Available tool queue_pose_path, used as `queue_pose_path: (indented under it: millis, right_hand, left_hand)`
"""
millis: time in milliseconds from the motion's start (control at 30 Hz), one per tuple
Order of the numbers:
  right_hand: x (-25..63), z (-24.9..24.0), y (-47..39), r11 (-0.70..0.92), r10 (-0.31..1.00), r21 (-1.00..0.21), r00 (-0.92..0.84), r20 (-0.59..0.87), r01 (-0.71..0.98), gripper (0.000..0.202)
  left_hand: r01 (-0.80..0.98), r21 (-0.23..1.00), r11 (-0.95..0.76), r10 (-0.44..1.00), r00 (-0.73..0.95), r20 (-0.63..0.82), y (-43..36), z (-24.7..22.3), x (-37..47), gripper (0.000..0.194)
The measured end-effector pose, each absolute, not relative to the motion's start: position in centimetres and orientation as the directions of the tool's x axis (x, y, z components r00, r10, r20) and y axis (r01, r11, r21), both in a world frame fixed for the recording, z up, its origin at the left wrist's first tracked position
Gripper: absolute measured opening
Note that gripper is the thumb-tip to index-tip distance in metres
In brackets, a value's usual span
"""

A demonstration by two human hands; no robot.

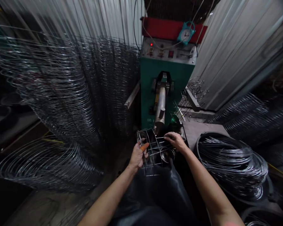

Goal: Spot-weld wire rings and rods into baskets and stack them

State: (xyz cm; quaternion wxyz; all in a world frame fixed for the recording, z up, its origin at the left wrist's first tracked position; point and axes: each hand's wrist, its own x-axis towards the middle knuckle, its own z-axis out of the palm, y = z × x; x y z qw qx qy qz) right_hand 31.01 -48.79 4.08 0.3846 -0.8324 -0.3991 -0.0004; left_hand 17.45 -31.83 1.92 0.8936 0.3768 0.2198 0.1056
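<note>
My left hand (138, 154) is closed around the side of a small wire frame (153, 147) made of crossed thin metal rods. An orange finger cover sits on its thumb. Pinched by my right hand (175, 140) is a thin metal wire (160, 137) that reaches across to the frame. Just above the frame comes down the metal electrode arm (160, 108) of a green spot welding machine (147, 72); whether its tip touches the wire I cannot tell. Below the right hand is a round metal part (167, 154), partly hidden.
Tall stacks of wire rings (61, 81) stand on the left, with a leaning bundle of wire hoops (49, 163) in front. At the right, a round tub (199, 150) holds cut wires. Wire frames (193, 91) lie beside the machine. A teal clock (186, 34) hangs on top.
</note>
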Motion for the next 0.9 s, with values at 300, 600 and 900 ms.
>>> queue_pose_path:
  millis: [300, 600, 900]
  right_hand:
    - [31.9, 4.5, -48.2, -0.416, 0.662, -0.621, 0.689, 0.294, 0.664, 0.013]
    - [32.8, 3.7, -47.9, -0.454, 0.650, -0.599, 0.705, 0.284, 0.660, 0.014]
    - [31.9, 2.4, -50.4, -0.415, 0.627, -0.509, 0.642, 0.441, 0.754, 0.019]
  left_hand:
    - [-0.024, 0.697, 0.717, 0.342, 0.883, -0.321, -31.4, 1.4, 18.7, 0.059]
    - [0.006, 0.686, 0.728, 0.339, 0.866, -0.367, -31.2, 1.5, 19.5, 0.056]
    - [0.002, 0.708, 0.707, 0.336, 0.879, -0.338, -31.2, 1.3, 19.4, 0.059]
